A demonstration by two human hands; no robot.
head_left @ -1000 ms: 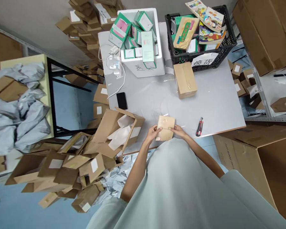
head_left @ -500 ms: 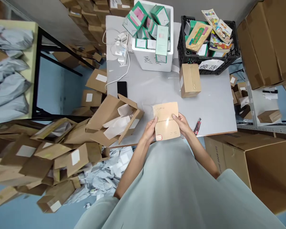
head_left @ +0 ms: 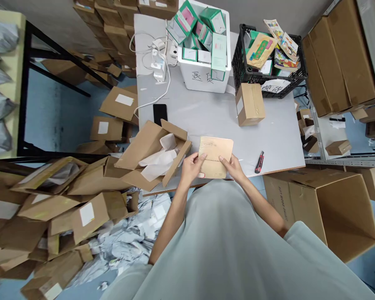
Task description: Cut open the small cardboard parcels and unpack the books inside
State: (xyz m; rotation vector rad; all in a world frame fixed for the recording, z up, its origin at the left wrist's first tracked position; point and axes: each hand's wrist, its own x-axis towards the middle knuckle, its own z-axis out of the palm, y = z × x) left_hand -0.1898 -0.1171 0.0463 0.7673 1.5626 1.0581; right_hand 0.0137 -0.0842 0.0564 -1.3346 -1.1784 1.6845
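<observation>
Booklet (head_left: pixel 216 149), tan and flat, is positioned in the head view at the front edge of the table (head_left: pixel 200 112), between the left hand (head_left: pixel 191 167) and the right hand (head_left: pixel 234 168). Both hands are closed on it: each thumb presses on the upper face near one side, and the other fingers pass mostly out of sight. This two-sided grip appears to support it evenly and leave most of the face exposed. The print is too small to read, and the item could equally be an envelope. Utility knife (head_left: pixel 259 162) lies to the right, presumably for easy reach. Open carton (head_left: pixel 140 141), containing white paper (head_left: pixel 158 171), rests at the left corner, flaps spread. Sealed carton (head_left: pixel 252 106) sits before the black crate (head_left: pixel 252 78) of books; beside it, white bin (head_left: pixel 203 85) carries heaped green-edged boxes (head_left: pixel 218 50). Phone (head_left: pixel 160 113) and power strip (head_left: pixel 158 68) occupy the light-grey surface's left side. Carton pile (head_left: pixel 89 214) and grey wrapping (head_left: pixel 128 250) cover the blue floor at left; large carton (head_left: pixel 300 196) stands open at right.
</observation>
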